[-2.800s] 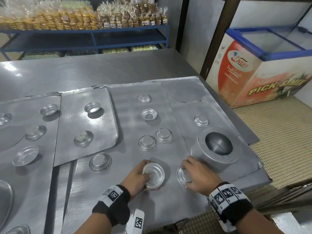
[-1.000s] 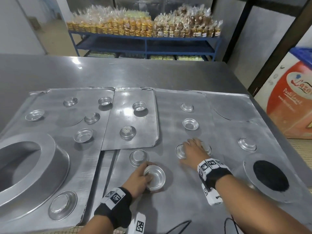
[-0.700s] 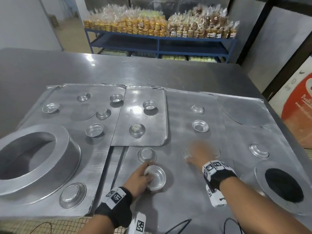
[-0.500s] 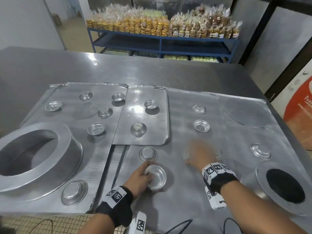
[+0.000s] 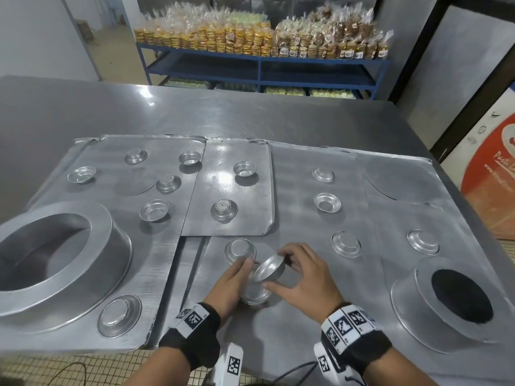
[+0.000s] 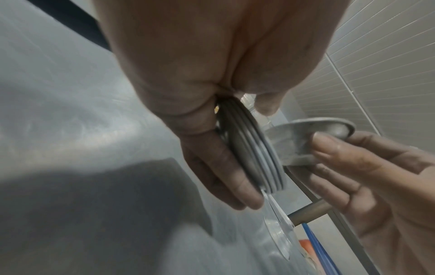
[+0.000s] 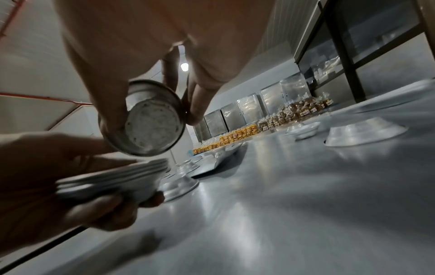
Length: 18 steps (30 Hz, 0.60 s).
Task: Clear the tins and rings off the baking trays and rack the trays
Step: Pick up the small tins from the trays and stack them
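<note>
My left hand (image 5: 237, 277) grips a nested stack of small tins (image 5: 255, 292) (image 6: 253, 154) (image 7: 113, 181) just above the front tray (image 5: 278, 344). My right hand (image 5: 289, 271) pinches a single small tin (image 5: 269, 268) (image 7: 150, 121) (image 6: 308, 137), tilted, right over that stack. Several more small round tins lie scattered over the flat baking trays, such as one tin (image 5: 240, 250) just beyond my left hand and another tin (image 5: 346, 244) to the right.
A large ring mould (image 5: 55, 260) stands on the left tray (image 5: 156, 316); another ring mould (image 5: 457, 305) stands at the front right. A blue shelf (image 5: 259, 68) of bagged goods is behind the steel table (image 5: 250, 115). A chest freezer (image 5: 490, 174) stands on the right.
My right hand picked a tin off the tray to the right and carried it left, over the stack. My left hand kept hold of the stack.
</note>
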Motion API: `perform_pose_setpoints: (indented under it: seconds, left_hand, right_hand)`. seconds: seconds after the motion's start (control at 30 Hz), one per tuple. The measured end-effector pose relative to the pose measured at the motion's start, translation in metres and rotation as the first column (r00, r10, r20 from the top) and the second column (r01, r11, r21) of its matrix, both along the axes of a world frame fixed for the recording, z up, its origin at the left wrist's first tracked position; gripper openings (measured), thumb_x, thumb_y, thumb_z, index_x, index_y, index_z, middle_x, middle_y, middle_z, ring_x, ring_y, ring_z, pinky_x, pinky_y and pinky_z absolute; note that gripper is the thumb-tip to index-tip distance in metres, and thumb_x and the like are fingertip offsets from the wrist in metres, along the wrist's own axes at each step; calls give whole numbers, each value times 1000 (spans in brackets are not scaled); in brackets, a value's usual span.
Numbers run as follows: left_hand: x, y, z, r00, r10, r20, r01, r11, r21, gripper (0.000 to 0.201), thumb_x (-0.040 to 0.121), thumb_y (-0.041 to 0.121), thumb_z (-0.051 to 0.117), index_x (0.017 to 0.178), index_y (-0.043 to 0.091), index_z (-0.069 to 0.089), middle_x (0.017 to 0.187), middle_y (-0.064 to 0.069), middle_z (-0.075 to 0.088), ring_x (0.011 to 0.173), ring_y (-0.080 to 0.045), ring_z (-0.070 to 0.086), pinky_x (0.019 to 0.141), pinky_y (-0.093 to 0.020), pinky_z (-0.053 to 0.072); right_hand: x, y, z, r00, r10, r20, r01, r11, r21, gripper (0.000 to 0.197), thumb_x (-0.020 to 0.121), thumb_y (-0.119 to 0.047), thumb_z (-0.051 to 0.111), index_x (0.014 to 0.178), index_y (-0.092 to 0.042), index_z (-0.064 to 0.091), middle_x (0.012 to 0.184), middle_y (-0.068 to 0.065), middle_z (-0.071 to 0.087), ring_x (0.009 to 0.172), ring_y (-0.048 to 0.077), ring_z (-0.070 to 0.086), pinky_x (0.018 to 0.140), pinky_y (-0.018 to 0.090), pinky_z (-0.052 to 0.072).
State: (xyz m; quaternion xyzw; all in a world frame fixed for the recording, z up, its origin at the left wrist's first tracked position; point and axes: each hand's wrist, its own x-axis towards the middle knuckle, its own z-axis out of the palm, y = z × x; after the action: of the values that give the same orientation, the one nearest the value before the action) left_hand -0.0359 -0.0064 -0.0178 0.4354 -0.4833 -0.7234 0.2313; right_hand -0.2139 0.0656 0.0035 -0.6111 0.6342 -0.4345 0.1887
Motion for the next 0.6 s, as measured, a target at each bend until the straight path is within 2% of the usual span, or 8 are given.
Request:
perform_pose_setpoints:
  seconds: [0.1,0.2,0.27,0.33,0.4,0.47,0.53,0.6]
  left_hand:
    - [-2,1,-1,1000,-22,-18,21,1000,-3,44,88,51,65,112,14,63,115,-27,64,102,-33,65,99,-55,44]
    - [-4,0,-4,999,-47,-14,47,999,-1,32,84,38,70,113,24,66,112,-23,69,109,-42,64,101,-56,46]
    - [-4,-1,-7,999,-42,-11,42,999,11,29,82,24,68,110,30,68,110,-20,71,109,-42,64,101,-57,47]
    - [-3,-2,-7,1000,-27,2,27,999,20,31,79,19,65,106,33,69,109,-19,71,105,-39,66,99,-55,47]
    - [-3,-2,-7,1000,-29,2,29,1000,6,30,79,17,63,106,30,68,109,-21,70,101,-37,65,95,-55,48]
    - [-2,-3,-8,999,-35,4,35,999,-12,32,79,15,60,108,27,68,107,-19,70,99,-36,64,88,-54,49]
    - [-2,-3,-9,999,-45,10,45,999,-21,32,79,14,59,108,25,67,104,-16,69,96,-32,64,85,-54,50]
    - [-2,-3,-11,998,-55,33,56,998,-28,33,78,14,59,108,24,67,104,-17,68,96,-32,63,92,-60,50]
  right_hand:
    - [10,7,-10,996,-2,86,-2,999,36,56,56,-35,95,100,-20,62,110,-16,63,101,4,65,91,21,54]
    - [15,10,-18,986,-16,163,1,996,93,50,56,-26,95,89,-27,58,122,-16,65,108,-3,64,94,21,54]
    - [14,12,-21,982,-24,187,0,992,129,46,58,-21,95,86,-27,58,127,-11,65,112,-7,61,97,21,52]
    - [13,14,-25,977,-19,214,-17,986,163,42,59,-22,94,85,-23,60,129,-9,65,116,-8,59,100,20,50]
    - [10,15,-29,974,4,226,-49,980,191,41,59,-30,94,85,-23,62,128,-8,66,118,-5,59,101,22,49]
    - [7,15,-32,978,28,207,-76,971,228,41,60,-38,92,87,-29,62,119,-9,70,114,1,64,99,26,51]
    - [2,14,-30,973,51,225,-111,957,267,43,60,-35,93,91,-32,64,113,-9,73,110,1,66,100,25,51]
    - [-7,12,-26,966,73,250,-149,941,303,52,60,-24,94,102,-35,64,113,-14,71,111,-5,63,102,20,48]
